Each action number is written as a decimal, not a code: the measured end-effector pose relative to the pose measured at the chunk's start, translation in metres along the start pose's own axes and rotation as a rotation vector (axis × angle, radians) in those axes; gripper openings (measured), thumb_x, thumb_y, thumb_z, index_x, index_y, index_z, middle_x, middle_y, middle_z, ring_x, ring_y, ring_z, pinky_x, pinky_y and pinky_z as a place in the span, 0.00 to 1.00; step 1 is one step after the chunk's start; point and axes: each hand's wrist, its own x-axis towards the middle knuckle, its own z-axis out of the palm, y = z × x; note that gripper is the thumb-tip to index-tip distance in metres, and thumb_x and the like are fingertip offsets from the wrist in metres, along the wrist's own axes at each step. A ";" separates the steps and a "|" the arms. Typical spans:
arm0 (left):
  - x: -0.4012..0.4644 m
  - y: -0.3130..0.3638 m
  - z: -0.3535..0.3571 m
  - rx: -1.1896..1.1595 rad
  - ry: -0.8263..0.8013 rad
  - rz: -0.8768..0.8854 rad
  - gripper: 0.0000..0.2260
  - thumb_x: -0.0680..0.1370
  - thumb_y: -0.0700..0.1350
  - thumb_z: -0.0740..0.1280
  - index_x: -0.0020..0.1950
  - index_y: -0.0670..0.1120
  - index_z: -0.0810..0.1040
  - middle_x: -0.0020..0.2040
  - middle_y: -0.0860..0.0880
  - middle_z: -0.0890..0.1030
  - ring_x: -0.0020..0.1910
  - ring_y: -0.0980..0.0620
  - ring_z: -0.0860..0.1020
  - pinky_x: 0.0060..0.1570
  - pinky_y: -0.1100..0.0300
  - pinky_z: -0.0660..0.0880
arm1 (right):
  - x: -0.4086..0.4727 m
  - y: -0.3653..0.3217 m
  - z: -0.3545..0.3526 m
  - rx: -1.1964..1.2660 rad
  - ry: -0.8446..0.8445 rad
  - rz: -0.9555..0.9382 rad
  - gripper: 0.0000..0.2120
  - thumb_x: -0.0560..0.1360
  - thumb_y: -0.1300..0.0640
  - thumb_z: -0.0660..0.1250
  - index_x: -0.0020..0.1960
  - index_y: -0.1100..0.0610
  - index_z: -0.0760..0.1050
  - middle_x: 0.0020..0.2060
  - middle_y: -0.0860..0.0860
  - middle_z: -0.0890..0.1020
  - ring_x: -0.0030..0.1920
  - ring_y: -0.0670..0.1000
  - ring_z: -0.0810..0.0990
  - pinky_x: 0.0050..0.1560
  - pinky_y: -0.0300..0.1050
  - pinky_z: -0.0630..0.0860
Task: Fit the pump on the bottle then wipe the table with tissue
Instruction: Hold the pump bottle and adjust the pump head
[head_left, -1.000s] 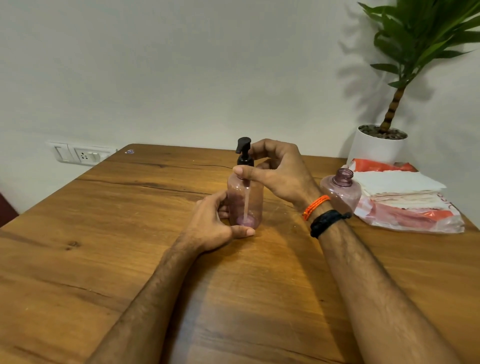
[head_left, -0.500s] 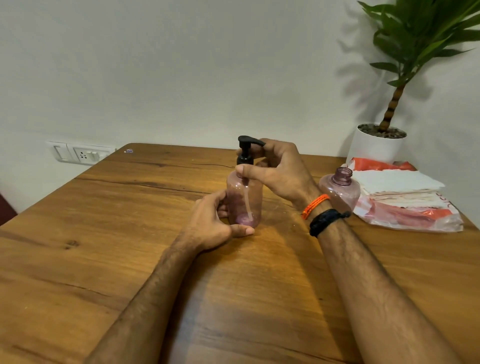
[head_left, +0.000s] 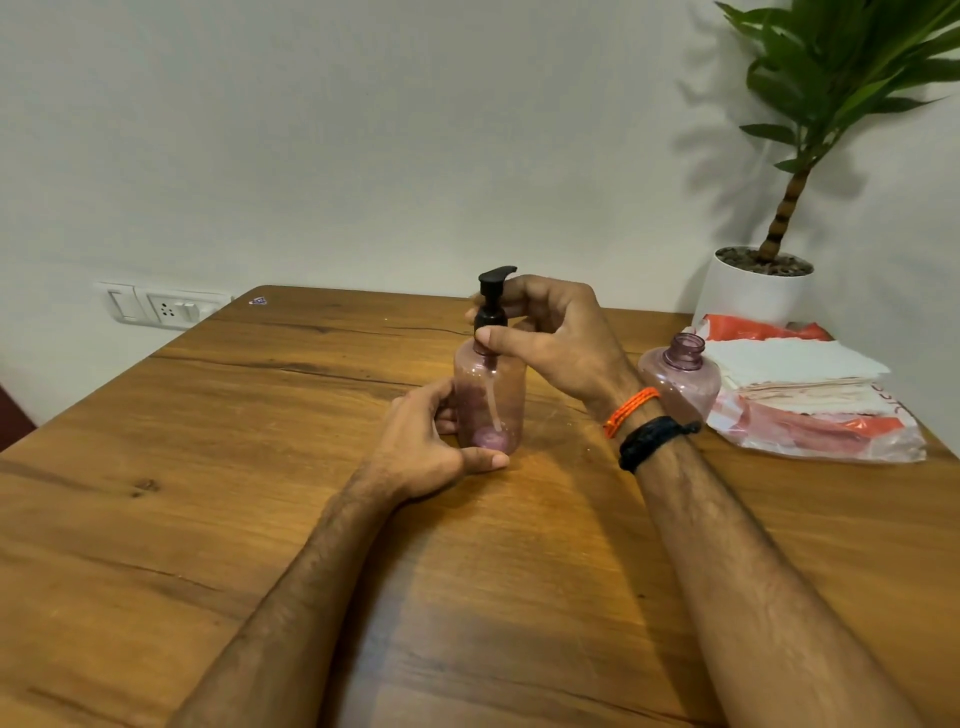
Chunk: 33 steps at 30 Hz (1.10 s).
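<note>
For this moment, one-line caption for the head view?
Left hand steadies pink bottle; right hand twists black pump.

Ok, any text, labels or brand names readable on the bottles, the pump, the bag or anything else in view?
None can be read.
Bottle in hand, pump, second bottle: no label or print shows.
Bag: red marks near its right edge, cut off and too blurred to read.
Sticker at the table's far edge: too small to read.
Wall socket: no lettering shows.
</note>
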 end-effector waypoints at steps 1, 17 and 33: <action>0.000 0.000 0.000 0.002 0.001 -0.001 0.32 0.59 0.51 0.83 0.61 0.56 0.76 0.53 0.60 0.82 0.51 0.67 0.79 0.47 0.75 0.73 | 0.000 0.000 0.001 -0.028 0.006 0.003 0.18 0.70 0.57 0.76 0.59 0.57 0.79 0.51 0.50 0.85 0.42 0.58 0.83 0.52 0.57 0.82; 0.004 -0.008 0.000 0.012 -0.021 0.004 0.33 0.58 0.56 0.82 0.61 0.57 0.76 0.54 0.60 0.81 0.53 0.65 0.79 0.49 0.72 0.72 | 0.001 0.000 0.004 -0.109 0.070 0.032 0.22 0.64 0.47 0.80 0.54 0.52 0.80 0.50 0.46 0.84 0.36 0.44 0.77 0.42 0.39 0.80; 0.004 -0.007 0.000 0.019 -0.009 0.020 0.32 0.59 0.54 0.82 0.60 0.58 0.75 0.53 0.61 0.81 0.51 0.68 0.78 0.47 0.74 0.71 | 0.002 0.002 0.002 -0.063 0.063 0.045 0.17 0.63 0.49 0.81 0.49 0.50 0.80 0.46 0.47 0.85 0.38 0.45 0.79 0.45 0.44 0.83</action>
